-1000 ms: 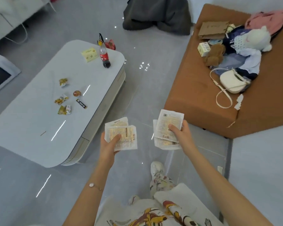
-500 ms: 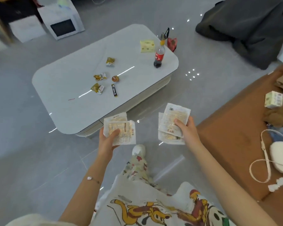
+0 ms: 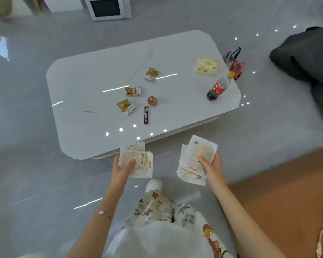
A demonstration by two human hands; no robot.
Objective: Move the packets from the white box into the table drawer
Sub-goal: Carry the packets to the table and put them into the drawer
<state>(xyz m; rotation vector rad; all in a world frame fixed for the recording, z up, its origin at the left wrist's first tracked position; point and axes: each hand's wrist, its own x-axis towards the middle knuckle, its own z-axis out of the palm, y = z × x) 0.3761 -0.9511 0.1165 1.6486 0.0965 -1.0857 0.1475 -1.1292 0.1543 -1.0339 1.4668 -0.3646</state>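
Observation:
My left hand (image 3: 122,171) grips a small stack of flat white packets (image 3: 140,162) with yellowish contents, thumb on top. My right hand (image 3: 212,167) holds a second stack of the same white packets (image 3: 198,155), fanned and tilted. Both stacks hover above the grey floor, just in front of the near edge of the low white table (image 3: 93,138). The table's side shows as a pale band (image 3: 185,130) under the top; no open drawer can be made out. The white box is out of view.
On the table lie several yellow snack wrappers (image 3: 126,107), a round brown sweet (image 3: 152,100), a black sachet (image 3: 146,115), a yellow carton (image 3: 206,66) and a cola bottle (image 3: 218,86). An orange ottoman (image 3: 280,192) sits to my right; dark fabric (image 3: 306,58) lies far right.
My view has swung left and I have stepped closer, so the table now lies straight ahead and the ottoman has slid to the right edge. Both hands keep their packets.

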